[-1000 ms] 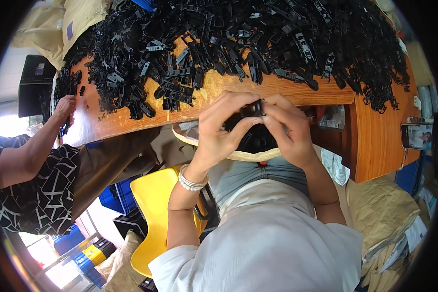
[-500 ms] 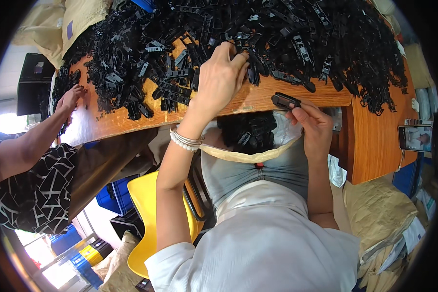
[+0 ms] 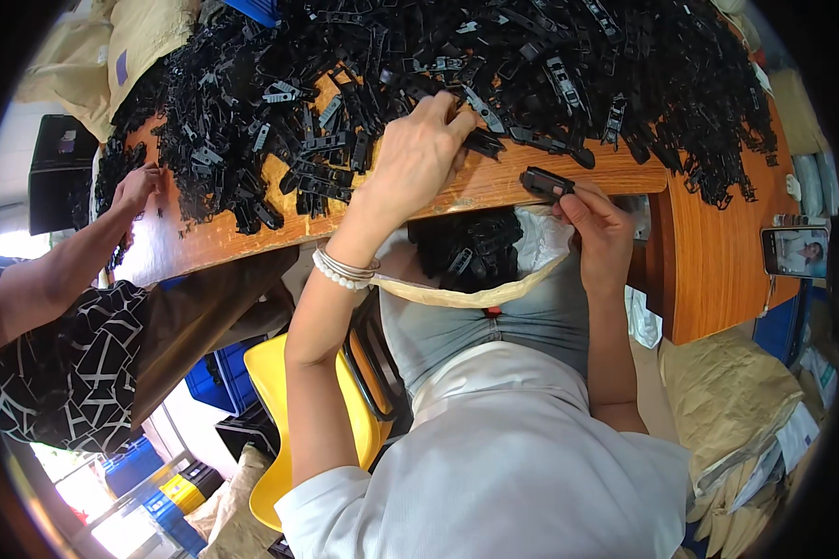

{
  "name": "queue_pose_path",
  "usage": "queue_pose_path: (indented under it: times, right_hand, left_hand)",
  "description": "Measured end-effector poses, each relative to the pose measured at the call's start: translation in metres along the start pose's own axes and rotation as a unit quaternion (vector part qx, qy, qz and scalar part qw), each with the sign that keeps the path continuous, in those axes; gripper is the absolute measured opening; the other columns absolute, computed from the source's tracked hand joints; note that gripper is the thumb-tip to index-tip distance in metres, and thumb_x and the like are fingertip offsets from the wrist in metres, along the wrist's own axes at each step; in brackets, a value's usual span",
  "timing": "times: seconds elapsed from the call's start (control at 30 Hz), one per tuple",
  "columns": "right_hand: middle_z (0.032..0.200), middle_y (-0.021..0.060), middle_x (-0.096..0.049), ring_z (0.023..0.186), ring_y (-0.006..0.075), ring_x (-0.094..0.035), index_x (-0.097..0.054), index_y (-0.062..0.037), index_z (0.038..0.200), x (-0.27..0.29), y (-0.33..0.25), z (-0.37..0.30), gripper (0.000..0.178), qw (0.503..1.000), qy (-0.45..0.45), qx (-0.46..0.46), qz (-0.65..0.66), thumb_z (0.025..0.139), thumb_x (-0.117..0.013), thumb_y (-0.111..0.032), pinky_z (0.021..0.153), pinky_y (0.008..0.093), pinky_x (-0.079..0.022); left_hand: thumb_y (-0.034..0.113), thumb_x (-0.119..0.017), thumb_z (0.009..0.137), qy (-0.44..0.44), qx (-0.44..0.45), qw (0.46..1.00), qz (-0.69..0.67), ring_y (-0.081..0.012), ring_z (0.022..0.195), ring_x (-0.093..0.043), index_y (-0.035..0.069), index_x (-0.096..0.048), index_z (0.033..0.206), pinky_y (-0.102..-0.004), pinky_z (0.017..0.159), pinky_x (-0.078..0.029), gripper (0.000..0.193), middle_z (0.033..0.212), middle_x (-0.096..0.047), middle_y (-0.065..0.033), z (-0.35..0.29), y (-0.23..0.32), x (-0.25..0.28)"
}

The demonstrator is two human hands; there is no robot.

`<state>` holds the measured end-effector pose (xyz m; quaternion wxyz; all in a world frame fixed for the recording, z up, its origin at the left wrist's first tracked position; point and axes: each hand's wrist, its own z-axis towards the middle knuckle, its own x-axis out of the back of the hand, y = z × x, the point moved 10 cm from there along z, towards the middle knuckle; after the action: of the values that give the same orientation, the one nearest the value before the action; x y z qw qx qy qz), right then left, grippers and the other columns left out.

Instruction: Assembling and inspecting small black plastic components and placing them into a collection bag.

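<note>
A wide heap of small black plastic parts (image 3: 242,112) covers the wooden table in front of me. My left hand (image 3: 418,154) is at the heap's near edge, its fingers curled round a dark plastic part (image 3: 483,142) that sticks out past the fingertips. Most of its grip is hidden behind the knuckles. To the right, over the table's front edge, my right hand (image 3: 603,224) pinches one oblong black plastic part (image 3: 545,183) between thumb and fingers. Between my forearms an open sack (image 3: 475,296) lies on my lap with more black parts inside.
A co-worker's hand (image 3: 138,186) touches the table's left end. At the right, a phone (image 3: 796,252) leans by the table's side. Beside me stand a yellow chair (image 3: 272,466) at left and a brown paper sack (image 3: 732,401) at right.
My left hand has drawn slightly nearer and left, and parts around its fingers have shifted. The part in my right hand is tilted a little differently.
</note>
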<state>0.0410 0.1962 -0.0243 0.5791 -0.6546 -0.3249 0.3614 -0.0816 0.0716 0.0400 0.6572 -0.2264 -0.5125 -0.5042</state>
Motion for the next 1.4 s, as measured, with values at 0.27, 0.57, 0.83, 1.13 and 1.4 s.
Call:
queue_pose_path:
  times: [0.27, 0.57, 0.83, 1.13, 1.4]
  right_hand:
    - [0.077, 0.0065, -0.061, 0.067, 0.0086, -0.054, -0.063, 0.0044, 0.092, 0.009, 0.011, 0.001, 0.017, 0.998, 0.044, -0.039, 0.013, 0.080, -0.060, -0.007, 0.062, 0.0200, -0.042]
    - [0.085, 0.0089, -0.058, 0.073, 0.0135, -0.058, -0.059, 0.0067, 0.096, -0.036, -0.029, -0.003, 0.018, 0.988, -0.136, 0.064, 0.034, 0.079, -0.058, 0.001, 0.069, 0.0226, -0.047]
    - [0.080, 0.0086, -0.060, 0.073, 0.0126, -0.059, -0.058, 0.0089, 0.095, -0.041, -0.033, -0.004, 0.017, 0.989, -0.120, 0.056, -0.068, 0.080, -0.058, 0.001, 0.067, 0.0222, -0.048]
    - [0.076, 0.0070, -0.060, 0.064, 0.0096, -0.056, -0.060, 0.0071, 0.092, -0.049, -0.049, -0.010, 0.017, 0.966, -0.145, 0.148, -0.155, 0.075, -0.062, 0.003, 0.058, 0.0187, -0.043]
    - [0.074, 0.0050, -0.056, 0.060, 0.0091, -0.054, -0.059, 0.0065, 0.095, -0.051, -0.027, -0.008, 0.029, 0.990, -0.137, 0.006, 0.037, 0.068, -0.067, 0.001, 0.054, 0.0187, -0.040]
  left_hand:
    - [0.001, -0.062, 0.069, 0.081, 0.084, 0.986, -0.122, -0.0276, 0.071, -0.052, 0.002, -0.048, 0.080, -0.0353, 0.058, -0.043, 0.019, 0.077, -0.049, -0.0107, -0.019, -0.013, 0.014]
    - [0.007, -0.052, 0.085, -0.028, 0.335, 0.712, -0.616, -0.0093, 0.047, -0.053, -0.006, -0.056, 0.092, -0.0188, 0.038, -0.039, 0.015, 0.067, -0.058, -0.0078, -0.045, -0.008, -0.019]
    - [0.015, -0.055, 0.085, -0.063, 0.401, 0.573, -0.712, -0.0082, 0.040, -0.044, -0.005, -0.057, 0.077, -0.0203, 0.035, -0.032, 0.021, 0.060, -0.056, -0.0076, -0.058, -0.001, -0.034]
    - [0.012, -0.061, 0.081, 0.058, 0.327, 0.710, -0.621, -0.0041, 0.058, -0.046, -0.004, -0.057, 0.095, -0.0179, 0.051, -0.037, 0.021, 0.073, -0.058, -0.0006, -0.058, 0.024, -0.020]
    - [0.005, -0.066, 0.074, 0.096, 0.231, 0.769, -0.588, -0.0071, 0.068, -0.047, 0.000, -0.063, 0.081, -0.0205, 0.058, -0.037, 0.009, 0.075, -0.052, -0.0017, -0.057, 0.028, -0.001]
